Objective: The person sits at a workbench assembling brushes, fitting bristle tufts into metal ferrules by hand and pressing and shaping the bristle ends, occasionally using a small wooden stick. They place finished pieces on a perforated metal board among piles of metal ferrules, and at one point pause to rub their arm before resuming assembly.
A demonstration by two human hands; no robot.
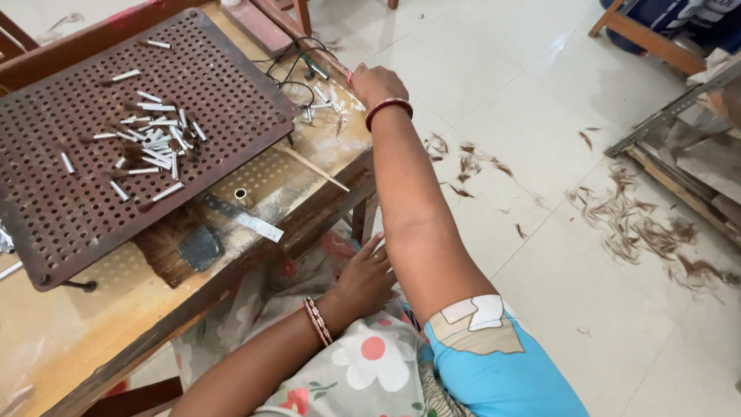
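At the left of the frame a rusty perforated metal tray (224,85) lies tilted on a wooden table (93,340). A heap of short white tubes (154,139) sits near the tray's middle, with more scattered around it; roughly thirty in all, though the heap is too crowded for an exact count. Below the tray, at centre left, one metal ruler (243,218) lies flat on the table, with one small round ring (241,194) just above it and one thin wooden stick (312,167) to its right. A clump of brown bristles with a dark flat piece (197,247) lies under the tray's lower edge.

At lower centre the left hand (367,278) rests on flowered cloth (370,363) over the lap, fingers spread loosely and holding nothing; two bangles ring its wrist. At upper centre a few more white tubes (320,96) lie on the table's far corner beside black wires (297,66). The right hand (374,83) reaches to that corner, just beside those tubes, fingers curled under; whether they pinch anything cannot be told. One red bangle circles its wrist. To the right, brown fibre scraps (641,224) litter the pale tiled floor (540,270).
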